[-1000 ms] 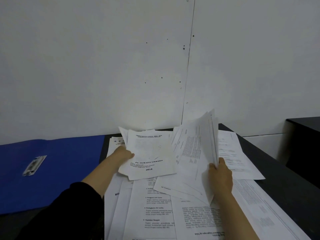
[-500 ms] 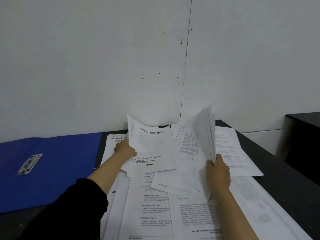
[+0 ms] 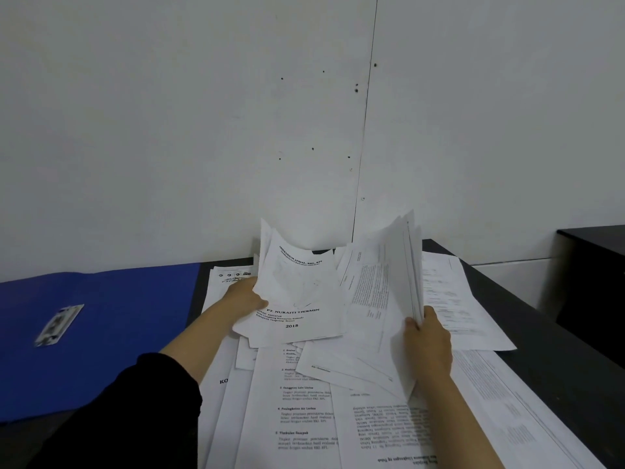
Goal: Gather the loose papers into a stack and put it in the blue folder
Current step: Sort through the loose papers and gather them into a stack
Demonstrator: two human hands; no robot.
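Papers (image 3: 304, 418) are spread over the dark desk (image 3: 558, 360) at 6 o'clock. A cover sheet (image 3: 297, 299) is pinched at its left edge by the left hand (image 3: 245, 297). A raised sheaf (image 3: 389, 282) is gripped by the right hand (image 3: 427, 343). The folder (image 3: 118, 316) lies open at 9 o'clock.

You have one blue folder (image 3: 111, 319) and two hands, left hand (image 3: 244, 299) and right hand (image 3: 429, 343). The loose papers (image 3: 304, 411) overlap too much to count.
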